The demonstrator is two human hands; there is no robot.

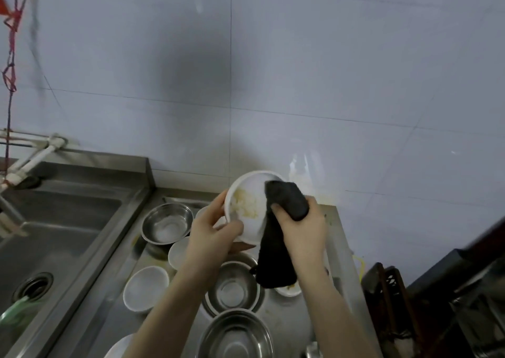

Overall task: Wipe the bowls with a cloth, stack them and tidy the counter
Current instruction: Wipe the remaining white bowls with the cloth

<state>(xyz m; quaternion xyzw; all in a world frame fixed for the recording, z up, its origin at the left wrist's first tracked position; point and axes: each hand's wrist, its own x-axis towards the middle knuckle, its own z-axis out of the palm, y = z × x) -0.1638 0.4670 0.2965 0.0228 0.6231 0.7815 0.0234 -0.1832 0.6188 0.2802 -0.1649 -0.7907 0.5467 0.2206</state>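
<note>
My left hand point(212, 227) grips the rim of a white bowl point(246, 193), held tilted above the steel counter point(114, 297). Pale food residue smears its inside. My right hand point(300, 226) holds a black cloth point(284, 201) bunched against the bowl's right inner edge, and the cloth's tail hangs down below my wrist. On the counter below sit steel bowls point(167, 222), point(232, 286), point(235, 335) and white bowls point(145, 288), point(177, 251).
A steel sink point(49, 234) with a drain lies to the left, with white pipes at its back edge. Tiled wall rises behind the counter. Dark racks and boxes point(426, 303) stand at the right. Another white bowl's rim point(120, 346) shows at the bottom edge.
</note>
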